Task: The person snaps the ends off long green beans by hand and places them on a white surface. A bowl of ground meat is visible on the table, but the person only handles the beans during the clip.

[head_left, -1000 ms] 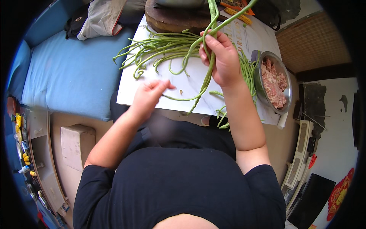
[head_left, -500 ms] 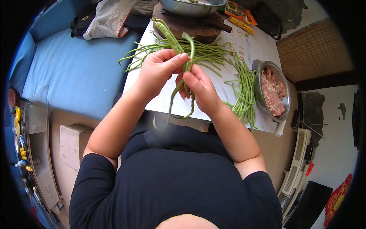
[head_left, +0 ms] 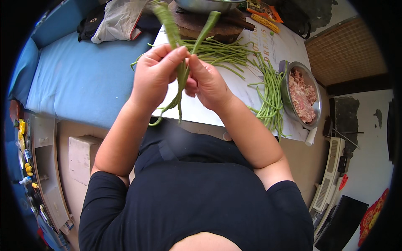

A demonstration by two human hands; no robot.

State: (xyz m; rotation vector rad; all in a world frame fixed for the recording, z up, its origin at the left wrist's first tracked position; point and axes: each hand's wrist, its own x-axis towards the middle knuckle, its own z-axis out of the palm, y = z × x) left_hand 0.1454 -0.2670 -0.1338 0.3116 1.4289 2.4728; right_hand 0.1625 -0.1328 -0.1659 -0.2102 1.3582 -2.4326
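Above the table's near edge, my left hand (head_left: 154,77) pinches a twisted bundle of long green beans (head_left: 168,26) between thumb and fingers. The bundle's thick upper part is blurred, and thin bean ends dangle below the hands. My right hand (head_left: 210,84) is closed on the same beans, beside the left, with a bean strand (head_left: 208,28) rising between the hands toward the upper right. Behind them, loose long beans (head_left: 226,54) lie spread across the white table (head_left: 201,113). Another pile of long beans (head_left: 270,94) lies to the right.
A metal bowl (head_left: 315,119) of minced meat (head_left: 302,98) stands at the table's right edge. At the back are a round wooden block (head_left: 188,28), a metal basin (head_left: 205,6) and a corn cob (head_left: 264,24). A blue sofa (head_left: 83,79) adjoins the left side.
Both hands have moved left and slightly up with the beans. The upper bean ends have spread apart, and the hanging ends have swung left.
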